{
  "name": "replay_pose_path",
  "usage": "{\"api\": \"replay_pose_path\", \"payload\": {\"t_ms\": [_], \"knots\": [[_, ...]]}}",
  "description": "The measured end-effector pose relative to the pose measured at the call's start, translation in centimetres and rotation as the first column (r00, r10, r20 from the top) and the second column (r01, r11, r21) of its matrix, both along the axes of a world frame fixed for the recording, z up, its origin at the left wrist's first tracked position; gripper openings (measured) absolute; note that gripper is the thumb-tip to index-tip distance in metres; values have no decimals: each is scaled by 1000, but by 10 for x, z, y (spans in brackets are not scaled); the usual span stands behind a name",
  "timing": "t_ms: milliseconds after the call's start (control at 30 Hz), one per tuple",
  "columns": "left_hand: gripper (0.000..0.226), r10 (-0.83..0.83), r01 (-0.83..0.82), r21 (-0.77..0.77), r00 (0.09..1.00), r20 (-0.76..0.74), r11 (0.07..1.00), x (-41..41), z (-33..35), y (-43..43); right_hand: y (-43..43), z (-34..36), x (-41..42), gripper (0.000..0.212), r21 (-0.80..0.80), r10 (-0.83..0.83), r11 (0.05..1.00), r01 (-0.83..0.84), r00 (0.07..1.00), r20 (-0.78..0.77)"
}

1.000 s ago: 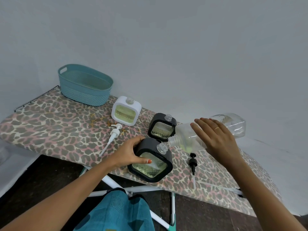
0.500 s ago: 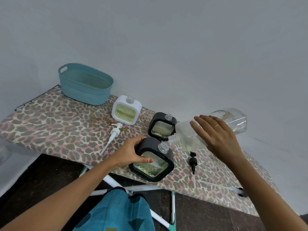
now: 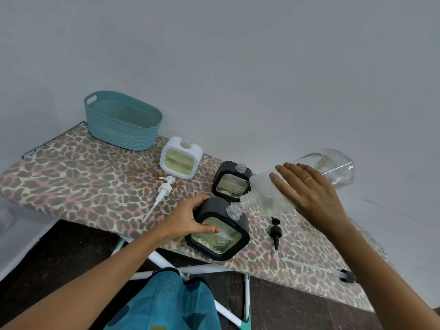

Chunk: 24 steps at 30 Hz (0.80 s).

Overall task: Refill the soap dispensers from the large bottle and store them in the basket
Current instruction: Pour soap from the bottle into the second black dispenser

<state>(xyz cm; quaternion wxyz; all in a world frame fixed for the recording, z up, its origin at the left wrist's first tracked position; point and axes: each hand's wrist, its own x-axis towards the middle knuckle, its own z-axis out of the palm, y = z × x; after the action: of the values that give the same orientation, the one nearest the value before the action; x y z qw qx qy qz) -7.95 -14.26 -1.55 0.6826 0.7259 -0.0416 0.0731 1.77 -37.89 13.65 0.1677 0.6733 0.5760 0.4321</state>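
Head | left grip (image 3: 188, 220) clasps front dispenser (image 3: 217, 236) | right grip (image 3: 309, 196) holds bottle (image 3: 262, 198) tilted over it

The basket (image 3: 122, 121) stands far left on the board (image 3: 71, 177), first dispenser (image 3: 181, 160) right of it, second dispenser (image 3: 232, 184) farther right, third dispenser (image 3: 221, 241) before that.

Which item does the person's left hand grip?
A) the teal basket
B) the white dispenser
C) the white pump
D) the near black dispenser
D: the left hand curls round the near black dispenser, while the right hand holds the large bottle tilted over its neck.
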Motion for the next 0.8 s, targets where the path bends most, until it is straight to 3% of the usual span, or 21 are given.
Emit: {"api": "replay_pose_path", "payload": {"t_ms": [233, 800], "knots": [[56, -12, 12, 4, 1000, 6, 1000, 0, -2, 0, 3, 3, -2, 34, -4, 21, 1000, -21, 999, 37], [55, 13, -13, 1, 1000, 6, 1000, -1, -2, -3, 2, 5, -3, 37, 12, 31, 999, -31, 999, 34]]}}
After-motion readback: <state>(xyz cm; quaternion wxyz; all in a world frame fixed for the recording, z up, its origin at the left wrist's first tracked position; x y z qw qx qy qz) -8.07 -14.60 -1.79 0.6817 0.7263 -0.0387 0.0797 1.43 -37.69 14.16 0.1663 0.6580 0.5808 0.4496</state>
